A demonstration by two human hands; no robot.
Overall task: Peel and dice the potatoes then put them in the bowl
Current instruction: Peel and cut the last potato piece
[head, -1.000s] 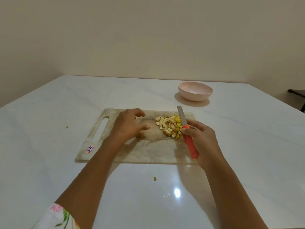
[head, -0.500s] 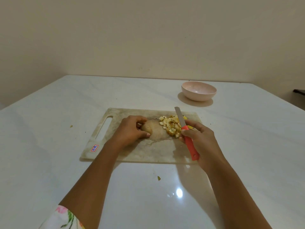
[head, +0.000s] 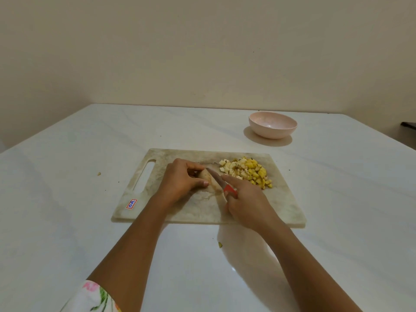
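Note:
A pale peeled potato piece (head: 208,179) lies on the marbled cutting board (head: 283,206). My left hand (head: 182,180) grips its left end, with the thumb along the near side. My right hand (head: 245,199) holds a red-handled knife (head: 217,179), index finger laid along the blade's back. The blade rests across the potato piece. A heap of yellow and white potato dice (head: 248,172) sits at the board's far right. The pink bowl (head: 272,124) stands behind the board on the right, and I see nothing in it.
The board lies on a glossy white table (head: 67,199). Small scraps lie on the table: one left of the board (head: 99,174) and one in front of it (head: 220,245). A dark object (head: 408,126) shows at the right edge. A wall is behind the table.
My right hand has swung the knife left from beside the dice onto the potato piece. My left hand has settled its grip on the piece.

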